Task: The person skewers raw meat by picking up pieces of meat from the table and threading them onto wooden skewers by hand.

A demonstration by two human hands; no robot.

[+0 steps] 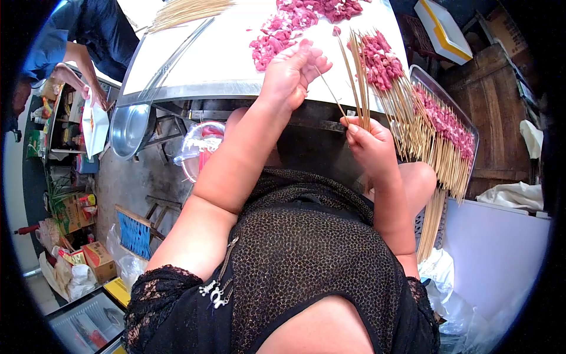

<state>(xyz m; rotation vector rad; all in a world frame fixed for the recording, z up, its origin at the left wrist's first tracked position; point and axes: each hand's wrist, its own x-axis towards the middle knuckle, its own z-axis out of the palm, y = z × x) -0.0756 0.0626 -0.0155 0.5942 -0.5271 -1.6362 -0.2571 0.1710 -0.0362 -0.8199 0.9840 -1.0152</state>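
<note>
Evidently both hands were busy at the near edge of the white table (230, 65). The right hand (370, 141), just off that edge, was closed around the lower part of a bundle of skewers (361, 79), which stood roughly upright and reached up over the tabletop. One thin skewer (331, 89) slanted away from the bundle, its lower end at the right hand's fingertips and its upper end meeting the fingers of the left hand (289, 74). That left hand hung over the table's near edge, palm turned upward and fingers curled; whether it gripped anything could not be told.

Loose raw meat (283, 29) lay on the far part of the table, beyond the left hand. Loaded skewers (380, 62) were heaped at the table's right side, their bare sticks jutting past the near edge. Just beside the table on the right, a metal tray (475, 138) bore many more meat skewers (445, 124).

At the table's far left lay a pile of bare sticks (188, 13), with some metal rods (177, 59) nearer the edge. Below the table's left corner was a metal basin (130, 131). Left of the table, another person's hand (99, 97) touched a white item (95, 127).
</note>
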